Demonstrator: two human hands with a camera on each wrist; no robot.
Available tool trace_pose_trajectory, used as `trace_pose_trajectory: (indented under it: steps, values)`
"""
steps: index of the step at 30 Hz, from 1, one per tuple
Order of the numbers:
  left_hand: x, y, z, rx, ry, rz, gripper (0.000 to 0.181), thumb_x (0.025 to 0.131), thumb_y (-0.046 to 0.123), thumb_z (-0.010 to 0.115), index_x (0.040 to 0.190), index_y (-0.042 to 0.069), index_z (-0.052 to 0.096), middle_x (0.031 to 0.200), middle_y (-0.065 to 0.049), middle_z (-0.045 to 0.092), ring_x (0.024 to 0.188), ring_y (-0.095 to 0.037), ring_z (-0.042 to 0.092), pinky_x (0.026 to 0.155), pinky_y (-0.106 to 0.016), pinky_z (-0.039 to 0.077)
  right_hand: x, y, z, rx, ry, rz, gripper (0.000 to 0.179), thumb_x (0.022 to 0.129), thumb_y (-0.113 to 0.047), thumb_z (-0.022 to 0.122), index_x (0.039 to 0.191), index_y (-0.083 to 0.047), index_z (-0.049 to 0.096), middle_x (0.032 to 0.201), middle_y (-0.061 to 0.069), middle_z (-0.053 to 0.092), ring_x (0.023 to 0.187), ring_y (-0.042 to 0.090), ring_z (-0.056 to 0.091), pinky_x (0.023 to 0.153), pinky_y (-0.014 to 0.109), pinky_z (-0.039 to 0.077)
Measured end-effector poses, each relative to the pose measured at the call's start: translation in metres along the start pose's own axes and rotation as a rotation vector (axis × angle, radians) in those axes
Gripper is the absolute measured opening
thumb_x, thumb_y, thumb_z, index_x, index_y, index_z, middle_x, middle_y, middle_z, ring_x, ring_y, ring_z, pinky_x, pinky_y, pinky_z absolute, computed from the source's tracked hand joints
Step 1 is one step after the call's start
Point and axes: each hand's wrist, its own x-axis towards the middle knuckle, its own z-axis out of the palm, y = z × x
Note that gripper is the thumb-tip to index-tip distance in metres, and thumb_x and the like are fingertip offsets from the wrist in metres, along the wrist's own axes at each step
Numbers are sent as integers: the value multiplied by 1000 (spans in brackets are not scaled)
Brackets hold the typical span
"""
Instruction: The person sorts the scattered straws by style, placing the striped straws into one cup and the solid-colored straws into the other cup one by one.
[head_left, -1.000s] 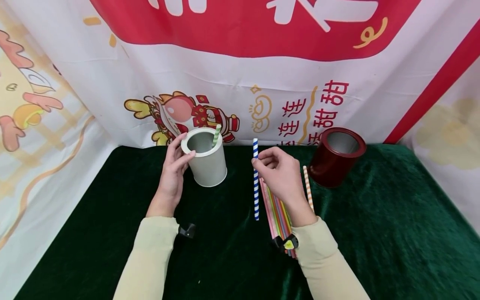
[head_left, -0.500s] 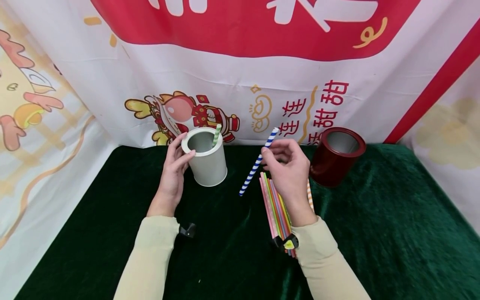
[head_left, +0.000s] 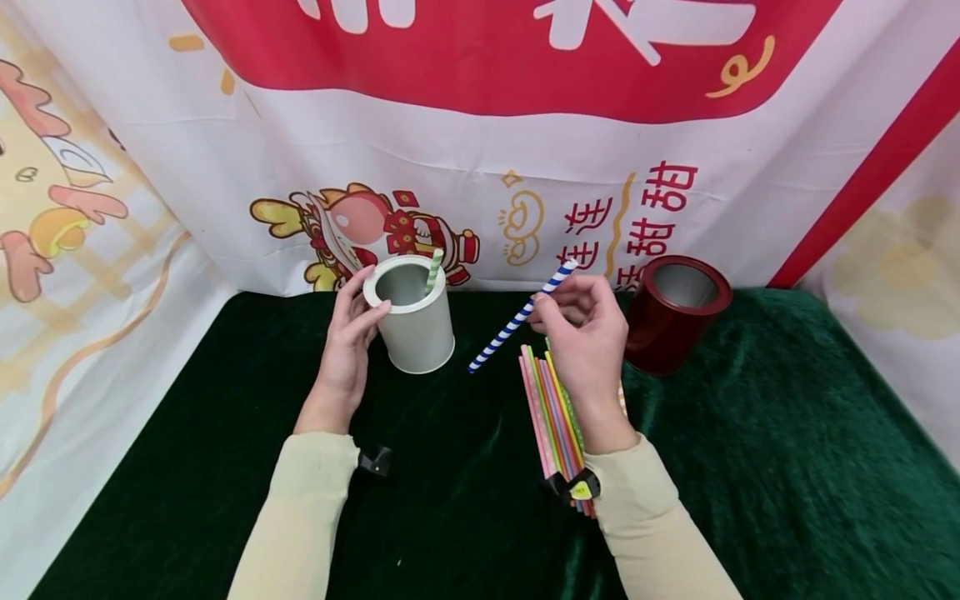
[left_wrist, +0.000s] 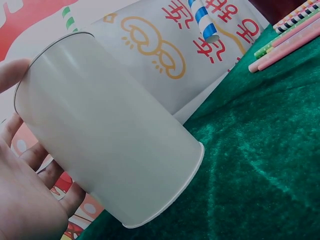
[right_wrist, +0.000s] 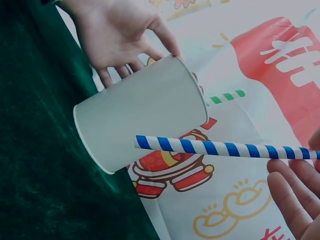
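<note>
My left hand (head_left: 347, 354) holds a light grey cylindrical canister (head_left: 417, 337) that stands upright, its thumb at the white rim and the fingers along the far left side. A green-and-white striped straw (head_left: 433, 271) sticks up out of the canister. Between the thumb and fingers of my right hand (head_left: 587, 354) a blue-and-white striped paper straw (head_left: 504, 335) is pinched near its upper end. It slants down to the left, its lower end apart from the canister. In the right wrist view the straw (right_wrist: 210, 148) passes in front of the canister (right_wrist: 142, 112).
Under the right hand and wrist lies a bundle of colourful straws (head_left: 551, 417). A dark red canister (head_left: 667, 333) stands to the right, behind the right hand. Green velvet cloth (head_left: 442, 517) covers the table, and a printed white-and-red backdrop (head_left: 450, 142) hangs behind it.
My right hand has moved slightly right and turned the blue-and-white straw from near vertical to a slant, lower end swinging left toward the grey canister. The left hand has stayed in place.
</note>
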Motion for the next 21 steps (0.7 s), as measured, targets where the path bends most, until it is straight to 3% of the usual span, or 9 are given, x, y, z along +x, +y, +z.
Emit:
trace_pose_trajectory:
  steps: [7,16,21]
  values:
    - [0,0,0,-2,-3,3,60,110,28,57,166,33,35,173,10,32,157,-14,27,133,-53,12,1,-4,-2,-11,-10,31,15,99,-6,72,109,-12,63,99,6,76,80,16,78,78,31,67]
    - [0,0,0,-6,-1,1,57,110,28,57,164,35,37,173,9,32,156,-14,28,132,-52,13,0,-10,-3,31,-17,13,17,99,-4,72,105,-16,62,96,1,76,80,16,78,79,34,67]
    - [0,0,0,-6,-2,-2,58,110,29,57,164,35,37,173,9,32,156,-15,28,132,-52,13,0,-12,-5,32,-71,2,16,99,-1,71,104,-14,61,95,0,76,79,15,78,75,32,67]
